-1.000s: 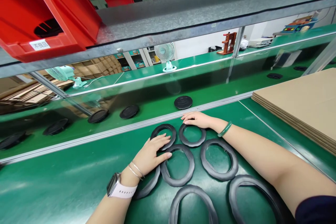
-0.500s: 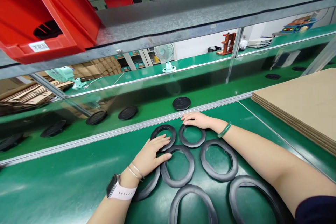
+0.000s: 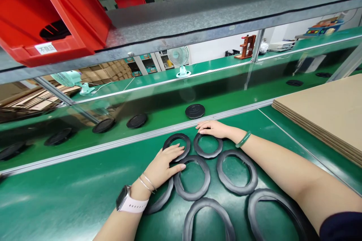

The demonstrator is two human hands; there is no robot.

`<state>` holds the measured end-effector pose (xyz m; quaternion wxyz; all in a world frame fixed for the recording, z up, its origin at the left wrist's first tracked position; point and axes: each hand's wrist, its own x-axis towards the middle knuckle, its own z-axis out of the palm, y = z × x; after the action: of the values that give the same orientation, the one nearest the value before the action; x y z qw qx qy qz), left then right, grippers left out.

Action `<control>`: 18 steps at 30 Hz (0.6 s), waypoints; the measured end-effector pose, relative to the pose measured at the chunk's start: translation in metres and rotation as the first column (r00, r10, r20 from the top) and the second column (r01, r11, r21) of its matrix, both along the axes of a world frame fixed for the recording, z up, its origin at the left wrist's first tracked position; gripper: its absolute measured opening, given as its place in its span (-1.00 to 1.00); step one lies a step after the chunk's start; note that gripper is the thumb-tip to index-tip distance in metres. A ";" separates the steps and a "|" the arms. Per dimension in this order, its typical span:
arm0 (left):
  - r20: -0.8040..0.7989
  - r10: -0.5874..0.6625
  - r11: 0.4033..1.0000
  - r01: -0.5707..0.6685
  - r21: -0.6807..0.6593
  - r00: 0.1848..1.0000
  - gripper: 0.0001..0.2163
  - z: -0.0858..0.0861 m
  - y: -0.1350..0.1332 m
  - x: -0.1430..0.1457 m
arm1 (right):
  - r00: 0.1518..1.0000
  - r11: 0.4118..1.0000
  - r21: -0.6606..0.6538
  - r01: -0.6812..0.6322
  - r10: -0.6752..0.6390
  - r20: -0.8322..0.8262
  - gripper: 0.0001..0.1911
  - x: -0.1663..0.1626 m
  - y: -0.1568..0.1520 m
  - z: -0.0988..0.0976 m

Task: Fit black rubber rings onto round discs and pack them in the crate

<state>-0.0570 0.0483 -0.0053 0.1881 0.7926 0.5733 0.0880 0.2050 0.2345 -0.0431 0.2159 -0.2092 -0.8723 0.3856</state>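
My left hand (image 3: pixel 165 162) lies open, palm down, fingers stretched over the far-left black ring (image 3: pixel 177 136). Its thumb rests at the edge of a second black ring (image 3: pixel 208 180) closer to me. Under the left wrist, part of another ring (image 3: pixel 165 202) is hidden. My right hand (image 3: pixel 212 128) touches the far rim of the far-right ring (image 3: pixel 209 155), its fingers extended leftward and thumb slightly apart. More dark rings lie flat towards me: a right one (image 3: pixel 220 171), a front one (image 3: pixel 208 202) and a front-right one (image 3: pixel 252 211).
Behind a metal rail, black discs (image 3: pixel 195 111) lie on a green belt (image 3: pixel 166 115). Cardboard sheets (image 3: pixel 319 101) are stacked at the right. Overhead runs a grey shelf (image 3: pixel 181 19) bearing a red bin (image 3: pixel 76 19) with black parts. Small fans (image 3: pixel 178 56) stand beyond.
Both hands stay in place on the rings. The whole view has shifted very slightly.
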 end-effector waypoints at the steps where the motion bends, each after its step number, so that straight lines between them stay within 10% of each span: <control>1: -0.005 0.000 1.000 0.000 -0.004 1.000 -0.47 0.000 0.000 0.000 | 1.000 1.000 0.002 0.001 -0.001 0.001 -0.45 0.000 0.000 0.000; 18: 0.115 0.023 0.999 -0.019 -0.034 0.993 -0.49 0.011 -0.007 0.015 | 0.989 0.998 0.017 0.068 -0.070 0.133 -0.57 0.013 0.007 -0.012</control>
<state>-0.0420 0.0409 0.0061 0.2331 0.7769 0.5711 0.1261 0.2184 0.2416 -0.0548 0.1714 -0.2633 -0.8795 0.3575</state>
